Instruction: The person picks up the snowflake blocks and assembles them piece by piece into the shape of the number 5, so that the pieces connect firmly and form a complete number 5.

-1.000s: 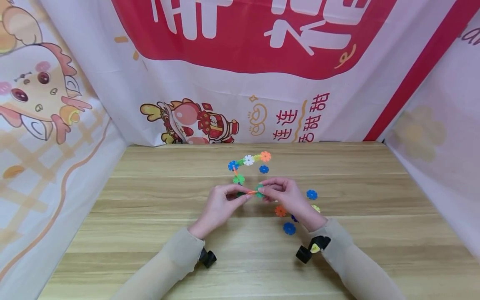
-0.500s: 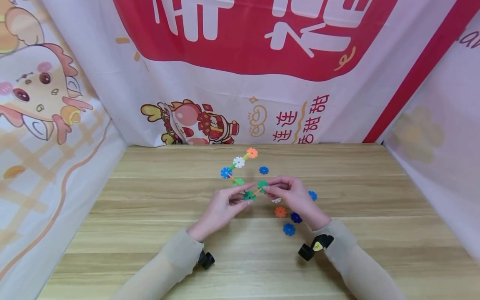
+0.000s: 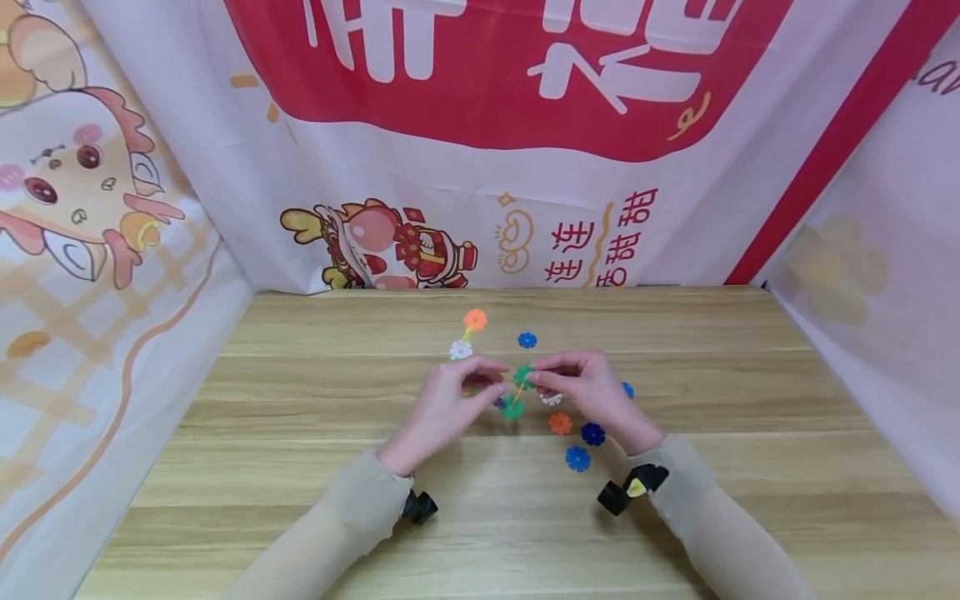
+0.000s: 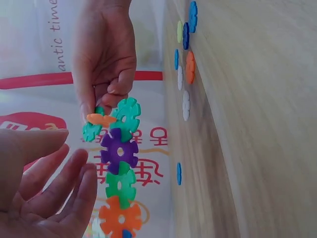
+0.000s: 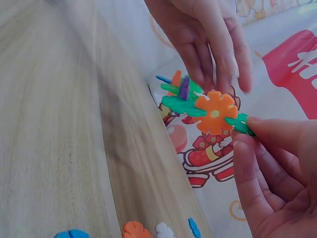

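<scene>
Pinching a green disc point(image 3: 523, 376) between thumb and fingers of the right hand point(image 3: 592, 393), at one end of a linked chain of flower-shaped discs point(image 4: 119, 152) held off the bench point(image 3: 517, 542). Holding the left hand point(image 3: 452, 402) spread alongside, with thumb and fingers parted and apart from the chain. Running from the pinched end through an orange disc point(image 5: 216, 113) to a second green disc point(image 4: 128, 116), then a purple disc point(image 4: 113, 157), and on behind the left hand toward a white disc point(image 3: 461, 349). Backed by loose discs point(image 3: 578, 458) lying on the bench near the right hand. Apparently at the joining stage, with several links made. Likely to call next for steadying the chain left-handed, then checking the end joint, too small here to judge.
</scene>
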Action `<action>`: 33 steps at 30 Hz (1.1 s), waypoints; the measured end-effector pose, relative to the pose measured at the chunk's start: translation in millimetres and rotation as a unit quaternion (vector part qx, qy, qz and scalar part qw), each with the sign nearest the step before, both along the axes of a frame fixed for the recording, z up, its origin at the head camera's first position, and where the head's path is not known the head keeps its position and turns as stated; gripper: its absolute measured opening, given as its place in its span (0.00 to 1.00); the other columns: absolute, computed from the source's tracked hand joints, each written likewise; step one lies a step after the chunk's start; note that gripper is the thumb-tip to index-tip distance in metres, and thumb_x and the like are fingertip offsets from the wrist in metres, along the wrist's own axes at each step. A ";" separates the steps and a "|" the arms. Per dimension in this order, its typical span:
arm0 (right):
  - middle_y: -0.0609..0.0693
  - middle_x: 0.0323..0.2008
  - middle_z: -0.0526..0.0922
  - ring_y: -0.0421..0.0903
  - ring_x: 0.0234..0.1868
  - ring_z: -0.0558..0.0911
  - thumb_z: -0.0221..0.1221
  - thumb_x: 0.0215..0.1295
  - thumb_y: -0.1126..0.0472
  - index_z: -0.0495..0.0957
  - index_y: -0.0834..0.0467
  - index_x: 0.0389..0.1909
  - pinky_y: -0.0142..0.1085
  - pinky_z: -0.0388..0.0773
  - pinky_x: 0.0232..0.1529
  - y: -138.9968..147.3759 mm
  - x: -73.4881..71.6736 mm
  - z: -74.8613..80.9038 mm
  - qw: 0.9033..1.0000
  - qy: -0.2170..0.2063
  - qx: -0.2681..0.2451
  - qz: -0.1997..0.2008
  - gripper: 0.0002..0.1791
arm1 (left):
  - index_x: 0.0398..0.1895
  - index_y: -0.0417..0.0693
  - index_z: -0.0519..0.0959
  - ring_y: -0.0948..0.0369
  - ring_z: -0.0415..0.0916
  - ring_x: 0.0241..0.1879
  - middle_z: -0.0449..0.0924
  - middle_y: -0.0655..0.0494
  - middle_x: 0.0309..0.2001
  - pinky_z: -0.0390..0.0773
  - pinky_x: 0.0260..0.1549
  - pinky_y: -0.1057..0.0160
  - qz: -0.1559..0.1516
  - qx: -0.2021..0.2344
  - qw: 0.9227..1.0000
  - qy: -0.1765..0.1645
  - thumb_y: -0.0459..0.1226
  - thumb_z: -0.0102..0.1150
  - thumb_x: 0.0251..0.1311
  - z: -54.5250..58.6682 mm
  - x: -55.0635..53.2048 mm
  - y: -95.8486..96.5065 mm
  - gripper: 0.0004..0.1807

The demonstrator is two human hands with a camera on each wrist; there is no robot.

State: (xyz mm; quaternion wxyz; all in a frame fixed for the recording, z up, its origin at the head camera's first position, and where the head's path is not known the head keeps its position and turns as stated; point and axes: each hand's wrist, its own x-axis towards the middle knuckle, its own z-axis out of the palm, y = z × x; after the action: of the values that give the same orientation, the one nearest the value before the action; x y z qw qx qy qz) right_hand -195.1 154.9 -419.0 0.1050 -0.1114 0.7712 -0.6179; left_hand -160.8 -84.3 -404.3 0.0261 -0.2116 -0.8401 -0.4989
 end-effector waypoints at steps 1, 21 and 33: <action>0.57 0.37 0.88 0.62 0.41 0.85 0.69 0.67 0.57 0.87 0.61 0.44 0.55 0.84 0.45 -0.8 0.1 0.1 1.000 0.003 0.001 0.001 0.12 | 0.55 0.46 0.83 0.60 0.82 0.47 0.85 0.57 0.48 0.82 0.48 0.56 0.001 -0.005 1.000 -0.001 0.37 0.67 0.68 0.8 -0.8 2.0 0.14; 0.55 0.41 0.88 0.56 0.43 0.86 0.66 0.71 0.53 0.84 0.63 0.51 0.51 0.83 0.49 -1.2 -13.9 3.2 1.000 0.019 0.000 -0.013 0.18 | 0.45 0.46 0.80 0.64 0.82 0.36 0.85 0.58 0.38 0.82 0.36 0.60 0.001 -0.060 0.996 -0.059 0.39 0.58 0.74 -1.0 -11.4 12.3 0.06; 0.52 0.50 0.83 0.50 0.50 0.80 0.70 0.64 0.51 0.80 0.59 0.59 0.45 0.80 0.51 1.4 -88.0 -19.3 0.973 0.050 0.221 -0.029 0.26 | 0.45 0.46 0.76 0.60 0.82 0.32 0.84 0.59 0.35 0.79 0.29 0.62 -0.009 -0.064 0.995 -0.076 0.39 0.53 0.77 -3.4 -9.9 7.9 0.06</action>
State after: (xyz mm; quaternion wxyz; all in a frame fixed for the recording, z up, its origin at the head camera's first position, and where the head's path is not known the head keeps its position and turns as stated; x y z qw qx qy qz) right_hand -283.1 156.3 -438.3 0.0701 -0.0938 0.8960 -0.4283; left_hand -170.6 -76.3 -407.7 -0.0562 -0.1819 -0.8676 -0.4593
